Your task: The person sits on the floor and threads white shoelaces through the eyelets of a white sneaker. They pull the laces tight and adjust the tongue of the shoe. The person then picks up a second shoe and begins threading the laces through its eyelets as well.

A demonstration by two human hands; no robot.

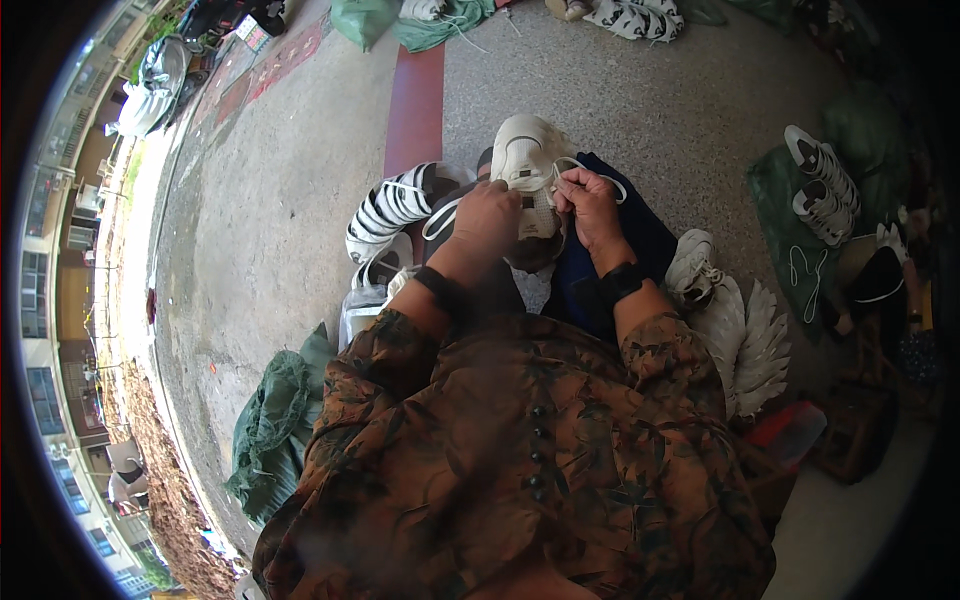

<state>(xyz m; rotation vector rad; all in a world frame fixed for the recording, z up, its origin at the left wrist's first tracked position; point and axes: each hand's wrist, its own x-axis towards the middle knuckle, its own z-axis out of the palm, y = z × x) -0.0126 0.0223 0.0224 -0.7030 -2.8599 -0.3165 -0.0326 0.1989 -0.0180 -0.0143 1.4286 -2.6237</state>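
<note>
A cream-white sneaker rests across my lap, its toe pointing away from me. My left hand is closed at the left side of the lacing area, and a loop of white shoelace sticks out beside it. On the other side, my right hand pinches the lace near the eyelets, with a lace loop arching above the fingers. The left fingertips are partly hidden by the back of that hand. Dark blue cloth lies under the shoe at the right.
Black-and-white shoes are stacked at my left, above a green sack. At my right lie a white shoe and a nested white row. Farther right, shoes sit on green sheeting near another person. More bags lie ahead.
</note>
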